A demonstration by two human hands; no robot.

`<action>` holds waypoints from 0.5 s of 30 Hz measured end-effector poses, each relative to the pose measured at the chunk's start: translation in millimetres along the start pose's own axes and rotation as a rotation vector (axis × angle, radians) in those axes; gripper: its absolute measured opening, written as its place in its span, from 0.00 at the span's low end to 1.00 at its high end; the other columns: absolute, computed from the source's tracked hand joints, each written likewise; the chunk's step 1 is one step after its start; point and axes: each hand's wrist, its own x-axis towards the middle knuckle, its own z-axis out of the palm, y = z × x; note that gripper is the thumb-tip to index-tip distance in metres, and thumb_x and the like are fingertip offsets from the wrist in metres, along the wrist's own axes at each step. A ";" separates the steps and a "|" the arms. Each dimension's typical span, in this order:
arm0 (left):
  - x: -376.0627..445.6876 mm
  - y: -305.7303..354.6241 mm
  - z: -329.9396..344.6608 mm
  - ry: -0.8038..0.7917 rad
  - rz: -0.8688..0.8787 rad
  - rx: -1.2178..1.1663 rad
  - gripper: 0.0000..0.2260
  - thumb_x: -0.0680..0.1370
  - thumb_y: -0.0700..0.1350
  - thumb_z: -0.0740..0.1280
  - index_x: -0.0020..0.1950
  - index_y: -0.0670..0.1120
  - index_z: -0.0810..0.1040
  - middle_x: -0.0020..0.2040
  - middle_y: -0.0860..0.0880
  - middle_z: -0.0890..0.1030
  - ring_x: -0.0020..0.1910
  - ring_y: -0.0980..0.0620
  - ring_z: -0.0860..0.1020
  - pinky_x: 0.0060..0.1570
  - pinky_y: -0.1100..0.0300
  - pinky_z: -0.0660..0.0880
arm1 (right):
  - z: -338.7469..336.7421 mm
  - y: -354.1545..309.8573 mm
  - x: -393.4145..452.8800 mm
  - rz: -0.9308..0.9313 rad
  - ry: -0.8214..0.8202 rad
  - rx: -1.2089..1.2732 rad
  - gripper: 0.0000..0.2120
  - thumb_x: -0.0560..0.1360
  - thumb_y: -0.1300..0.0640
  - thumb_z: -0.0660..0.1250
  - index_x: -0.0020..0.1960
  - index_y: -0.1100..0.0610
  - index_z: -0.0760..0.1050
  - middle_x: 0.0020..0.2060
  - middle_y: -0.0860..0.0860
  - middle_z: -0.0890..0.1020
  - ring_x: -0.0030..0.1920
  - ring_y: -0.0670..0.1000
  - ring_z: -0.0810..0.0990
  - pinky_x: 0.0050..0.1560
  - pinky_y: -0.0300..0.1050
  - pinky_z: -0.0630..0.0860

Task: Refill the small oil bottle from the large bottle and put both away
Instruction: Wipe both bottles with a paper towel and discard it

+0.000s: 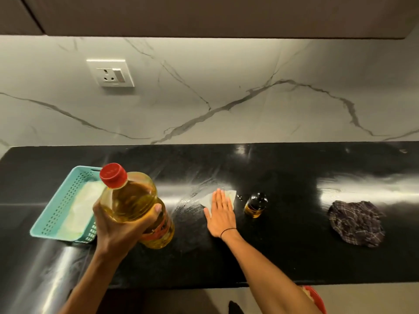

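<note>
My left hand (pixel 118 225) grips the large oil bottle (pixel 133 200), which has a red cap and yellow oil inside, and holds it upright above the black counter (pixel 294 245) beside the basket. My right hand (pixel 221 214) lies flat with fingers together, pressing a white tissue (pixel 231 194) onto the counter. The small oil bottle (pixel 255 205) stands upright just right of that hand, dark-capped, with a little amber oil at the bottom. A few oil drops (pixel 239 197) show between the tissue and the small bottle.
A teal perforated basket (pixel 61 207) lined with white paper sits at the left. A crumpled dark checked cloth (pixel 357 223) lies at the right. A marble backsplash with a wall socket (pixel 111 72) rises behind. The counter's front edge runs near my forearms.
</note>
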 end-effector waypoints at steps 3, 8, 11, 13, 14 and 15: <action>-4.2 2.3 -3.7 0.017 0.015 0.002 0.23 0.63 0.53 0.83 0.56 0.57 0.83 0.53 0.39 0.86 0.51 0.34 0.86 0.56 0.31 0.81 | -0.7 -33.7 17.7 -0.048 -0.031 0.015 0.38 0.82 0.38 0.38 0.83 0.62 0.40 0.83 0.60 0.40 0.82 0.59 0.36 0.82 0.58 0.39; -7.6 8.3 -8.8 0.062 0.032 0.021 0.24 0.61 0.54 0.82 0.55 0.64 0.82 0.50 0.55 0.87 0.49 0.53 0.87 0.53 0.46 0.86 | 21.6 -93.0 -11.4 -0.486 -0.101 -0.059 0.38 0.84 0.37 0.42 0.84 0.60 0.40 0.83 0.58 0.42 0.82 0.57 0.35 0.82 0.57 0.39; -7.0 10.9 -13.5 0.071 0.048 0.030 0.23 0.61 0.54 0.81 0.55 0.64 0.83 0.50 0.57 0.87 0.49 0.55 0.87 0.53 0.48 0.86 | 27.8 -77.9 -35.1 -0.699 -0.084 -0.100 0.36 0.85 0.38 0.44 0.84 0.56 0.41 0.84 0.55 0.42 0.83 0.53 0.36 0.81 0.55 0.36; -5.6 10.9 -19.9 0.083 0.058 0.034 0.24 0.62 0.53 0.82 0.56 0.62 0.82 0.50 0.55 0.87 0.49 0.52 0.87 0.54 0.44 0.85 | 21.3 -52.0 -30.6 -0.708 -0.056 -0.107 0.35 0.85 0.39 0.45 0.84 0.55 0.41 0.84 0.53 0.42 0.83 0.53 0.38 0.81 0.54 0.36; -5.4 11.9 -21.5 0.088 0.061 0.036 0.24 0.62 0.52 0.81 0.56 0.63 0.82 0.50 0.56 0.87 0.49 0.52 0.87 0.54 0.44 0.85 | 15.9 -35.3 -22.2 -0.652 -0.048 -0.113 0.35 0.84 0.40 0.45 0.84 0.56 0.40 0.83 0.53 0.41 0.83 0.54 0.39 0.81 0.54 0.36; -5.4 13.2 -23.9 0.096 0.065 0.043 0.24 0.62 0.52 0.81 0.56 0.63 0.82 0.50 0.56 0.87 0.49 0.52 0.87 0.53 0.43 0.85 | 9.1 -19.8 -10.2 -0.560 -0.038 -0.111 0.35 0.84 0.40 0.44 0.84 0.57 0.41 0.83 0.54 0.40 0.83 0.55 0.41 0.82 0.54 0.37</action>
